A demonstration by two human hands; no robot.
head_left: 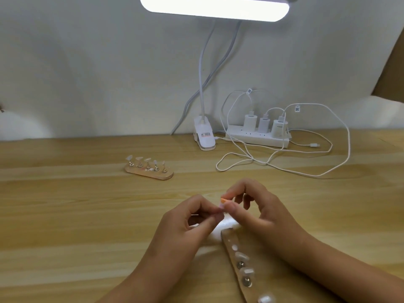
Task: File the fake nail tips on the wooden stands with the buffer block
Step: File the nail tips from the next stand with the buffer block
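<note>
1. Head view, handling: the fake nail tip (220, 209) was probably very light, thin plastic, springy and slick. It would likely flex or skid under hard strokes, so pinching it low near its base and leaving the free edge exposed seemed wise. The buffer block (224, 200) looked small and probably slightly cushioned, best taken by its sides.
2. Head view, looks: the tip was pale and translucent, mostly hidden by fingertips and blurred. Only an orange corner of the block showed.
3. Head view, hands: the left hand (185, 221) had thumb and forefinger closed in a pinch on the tip, other fingers curled. The right hand (260, 213) pinched the block between thumb and fingers, touching the tip.
4. Head view, places: both met above the table (65, 204), just beyond the near wooden stand (227, 241), which carried more tips (242, 256). The far wooden stand (150, 174), with five tips, sat well apart to the left.
</note>
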